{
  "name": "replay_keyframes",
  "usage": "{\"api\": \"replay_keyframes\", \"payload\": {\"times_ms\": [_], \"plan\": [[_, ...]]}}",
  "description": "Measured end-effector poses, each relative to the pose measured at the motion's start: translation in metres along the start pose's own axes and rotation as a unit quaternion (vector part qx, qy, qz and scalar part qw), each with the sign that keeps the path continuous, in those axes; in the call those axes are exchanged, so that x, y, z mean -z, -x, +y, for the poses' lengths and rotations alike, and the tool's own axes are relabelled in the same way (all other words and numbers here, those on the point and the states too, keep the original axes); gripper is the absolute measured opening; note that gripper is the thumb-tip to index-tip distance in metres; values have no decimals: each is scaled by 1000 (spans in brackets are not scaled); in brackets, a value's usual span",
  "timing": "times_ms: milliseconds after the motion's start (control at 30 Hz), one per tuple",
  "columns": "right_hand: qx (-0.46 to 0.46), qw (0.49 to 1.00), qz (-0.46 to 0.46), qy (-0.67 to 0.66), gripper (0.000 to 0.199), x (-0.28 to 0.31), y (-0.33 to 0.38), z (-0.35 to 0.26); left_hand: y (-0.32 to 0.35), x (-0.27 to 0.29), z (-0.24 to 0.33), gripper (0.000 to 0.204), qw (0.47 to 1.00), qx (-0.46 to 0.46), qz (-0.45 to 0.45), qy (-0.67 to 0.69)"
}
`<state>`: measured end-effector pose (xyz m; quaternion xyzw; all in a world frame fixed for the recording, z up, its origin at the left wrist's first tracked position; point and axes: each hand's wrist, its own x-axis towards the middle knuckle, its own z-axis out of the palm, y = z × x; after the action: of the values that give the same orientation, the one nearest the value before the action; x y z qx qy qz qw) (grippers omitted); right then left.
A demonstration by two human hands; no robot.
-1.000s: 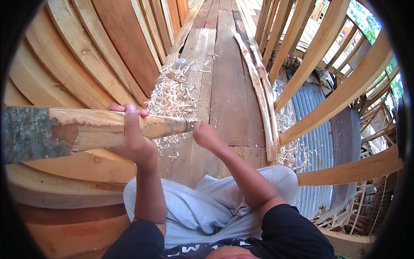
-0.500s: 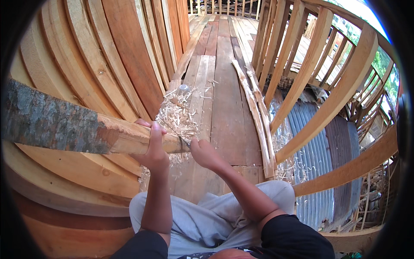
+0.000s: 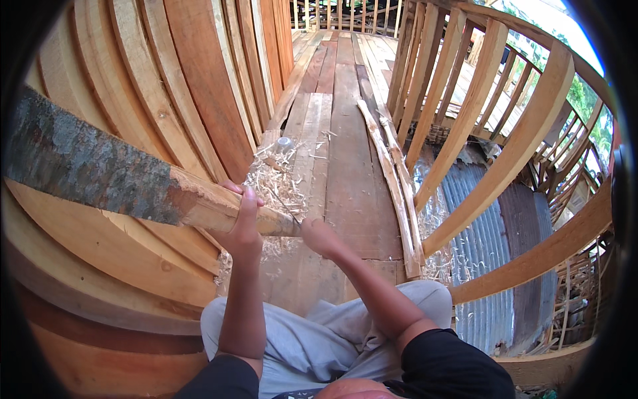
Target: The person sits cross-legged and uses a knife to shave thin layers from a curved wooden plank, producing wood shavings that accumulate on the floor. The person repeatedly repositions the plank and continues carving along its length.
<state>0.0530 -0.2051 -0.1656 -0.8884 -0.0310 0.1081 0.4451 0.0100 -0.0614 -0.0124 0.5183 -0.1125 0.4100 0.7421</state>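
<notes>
Tilted higher at its bark end now, the stiff, heavy log (image 3: pixel 100 176) sits clamped in the left hand (image 3: pixel 242 229) at its peeled taper, the right hand (image 3: pixel 319 236) closed at its tip.

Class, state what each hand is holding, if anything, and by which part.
Left hand grips the log on its peeled, tapered section. Right hand sits at the tip; what it holds cannot be told.

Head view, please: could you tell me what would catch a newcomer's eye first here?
The thick log, bark grey on its left part and bare pale wood toward its tip, crosses the left half of the picture. The left hand grips its bare part from below, and the right hand is at its tip. Just beyond the hands, pale wood shavings lie heaped on the plank floor.
</notes>
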Motion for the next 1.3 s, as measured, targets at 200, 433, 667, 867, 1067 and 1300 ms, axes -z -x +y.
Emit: {"api": "replay_keyframes", "payload": {"times_ms": [200,433,667,867,1067,1300], "plan": [[-90,995,7,33,59,4,5,-1,4,-1,2,21,1000,-2,-8,11],[52,982,-29,180,44,5,16,-27,0,12,-11,58,997,17,-40,70],[6,996,35,78,37,-23,-20,52,-3,11,-13,57,994,14,-52,91],[-141,987,-14,-78,30,-20,5,22,6,19,-21,48,995,36,-68,69],[-157,981,-14,-114,38,-14,19,20,4,17,-6,40,992,17,-75,96],[-190,978,-36,-76,29,-13,22,51,8,9,5,35,987,20,-100,121]]}}
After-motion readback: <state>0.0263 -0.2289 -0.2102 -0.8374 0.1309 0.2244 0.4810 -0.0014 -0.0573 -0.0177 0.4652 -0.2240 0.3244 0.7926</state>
